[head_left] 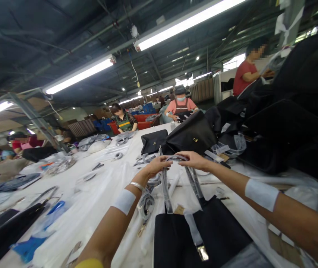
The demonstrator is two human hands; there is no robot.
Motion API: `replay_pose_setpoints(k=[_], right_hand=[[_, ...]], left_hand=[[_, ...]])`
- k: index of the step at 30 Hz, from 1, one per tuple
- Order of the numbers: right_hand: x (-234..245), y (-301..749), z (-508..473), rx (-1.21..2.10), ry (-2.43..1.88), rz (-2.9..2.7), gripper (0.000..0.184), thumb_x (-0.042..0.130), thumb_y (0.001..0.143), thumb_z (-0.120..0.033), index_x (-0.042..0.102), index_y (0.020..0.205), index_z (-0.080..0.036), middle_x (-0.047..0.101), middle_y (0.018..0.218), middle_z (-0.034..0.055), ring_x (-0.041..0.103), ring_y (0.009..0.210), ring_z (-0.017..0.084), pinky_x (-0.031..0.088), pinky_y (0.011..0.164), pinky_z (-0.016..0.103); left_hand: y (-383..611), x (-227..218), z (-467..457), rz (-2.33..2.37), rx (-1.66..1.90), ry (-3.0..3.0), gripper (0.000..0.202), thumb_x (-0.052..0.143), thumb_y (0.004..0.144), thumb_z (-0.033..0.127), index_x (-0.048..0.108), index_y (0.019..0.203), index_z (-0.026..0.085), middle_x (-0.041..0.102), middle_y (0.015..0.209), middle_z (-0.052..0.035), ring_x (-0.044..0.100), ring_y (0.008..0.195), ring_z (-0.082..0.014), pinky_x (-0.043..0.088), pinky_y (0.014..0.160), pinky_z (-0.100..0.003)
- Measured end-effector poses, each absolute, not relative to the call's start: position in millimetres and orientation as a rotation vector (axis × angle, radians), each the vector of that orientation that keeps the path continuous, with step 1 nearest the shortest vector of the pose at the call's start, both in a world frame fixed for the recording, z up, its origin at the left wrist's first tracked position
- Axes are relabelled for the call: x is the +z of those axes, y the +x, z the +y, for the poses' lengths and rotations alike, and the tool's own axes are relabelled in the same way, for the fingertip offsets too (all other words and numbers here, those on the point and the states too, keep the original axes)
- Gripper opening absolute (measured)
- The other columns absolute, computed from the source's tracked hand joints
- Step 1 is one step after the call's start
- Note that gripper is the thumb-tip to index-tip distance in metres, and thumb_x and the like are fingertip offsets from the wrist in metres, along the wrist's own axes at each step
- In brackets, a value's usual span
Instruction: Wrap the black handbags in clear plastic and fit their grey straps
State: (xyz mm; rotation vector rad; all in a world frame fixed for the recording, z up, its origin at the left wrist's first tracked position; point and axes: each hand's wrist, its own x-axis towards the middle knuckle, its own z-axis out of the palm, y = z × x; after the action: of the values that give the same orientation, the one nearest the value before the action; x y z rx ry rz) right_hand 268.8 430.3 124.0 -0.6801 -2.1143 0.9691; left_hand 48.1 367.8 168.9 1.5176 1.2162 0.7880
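A black handbag [175, 238] stands close in front of me, its handles [165, 190] wrapped in clear plastic and raised. My left hand [157, 166] pinches the top of the handle arch from the left. From the right, my right hand [194, 160] closes its fingers on the same arch, a short gap away. A wrapped strap with a gold metal clasp [202, 253] hangs over the bag's front. Left of the bag lies a coiled, plastic-wrapped strap [147, 204] with a gold hook [141, 230].
More black bags [192, 134] stand beyond my hands, and a large black pile [301, 111] rises on the right. Plastic sheeting [75, 223] and blue plastic [31, 248] lie on the white table [131, 149]. Co-workers [126, 121] work around it.
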Motion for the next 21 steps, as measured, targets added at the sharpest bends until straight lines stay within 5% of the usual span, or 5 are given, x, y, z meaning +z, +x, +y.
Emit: replay_pose_setpoints(k=[7,10,13,16,21], right_hand=[[134,266,402,0.721,-0.669,-2.142,0.043,0.051,0.092,-0.024,0.062,0.134,-0.022,0.064,0.131,0.0090,0.056,0.124,0.027,0.037,0.111,0.042],[136,267,391,0.718,-0.664,-2.155,0.046,0.056,0.091,-0.026,0.060,0.137,-0.025,0.065,0.131,0.0081,0.057,0.123,0.027,0.038,0.112,0.041],[142,263,393,0.753,-0.669,-2.128,0.044,0.045,0.099,-0.036,0.057,0.139,-0.022,0.065,0.132,0.0083,0.058,0.123,0.024,0.043,0.108,0.036],[147,246,409,0.778,-0.742,-2.094,0.051,0.024,0.105,-0.037,0.052,0.142,-0.014,0.064,0.132,0.0137,0.061,0.120,0.023,0.051,0.100,0.036],[135,183,435,0.805,-0.794,-2.374,0.032,0.056,0.097,-0.041,0.070,0.106,-0.015,0.074,0.095,0.0062,0.069,0.087,0.021,0.058,0.079,0.034]], left_hand=[[67,201,342,1.287,0.850,1.605,0.051,0.069,0.084,0.050,0.069,0.121,0.015,0.067,0.097,-0.0050,0.046,0.067,-0.0077,0.038,0.061,-0.019],[68,206,338,1.325,0.813,1.547,0.058,0.058,0.088,0.060,0.070,0.118,0.012,0.067,0.096,-0.0072,0.042,0.057,-0.0054,0.036,0.055,-0.019],[68,202,330,1.392,0.850,1.538,0.054,0.052,0.094,0.052,0.069,0.119,0.008,0.068,0.089,-0.0063,0.038,0.053,-0.0044,0.034,0.052,-0.018],[76,186,310,1.436,0.901,1.599,0.045,0.051,0.095,0.039,0.070,0.118,0.006,0.069,0.081,-0.0032,0.049,0.059,-0.0081,0.041,0.059,-0.020],[114,144,256,1.364,0.959,1.843,0.029,0.057,0.093,0.028,0.077,0.109,0.017,0.078,0.103,-0.0047,0.068,0.094,-0.0217,0.051,0.089,-0.031]])
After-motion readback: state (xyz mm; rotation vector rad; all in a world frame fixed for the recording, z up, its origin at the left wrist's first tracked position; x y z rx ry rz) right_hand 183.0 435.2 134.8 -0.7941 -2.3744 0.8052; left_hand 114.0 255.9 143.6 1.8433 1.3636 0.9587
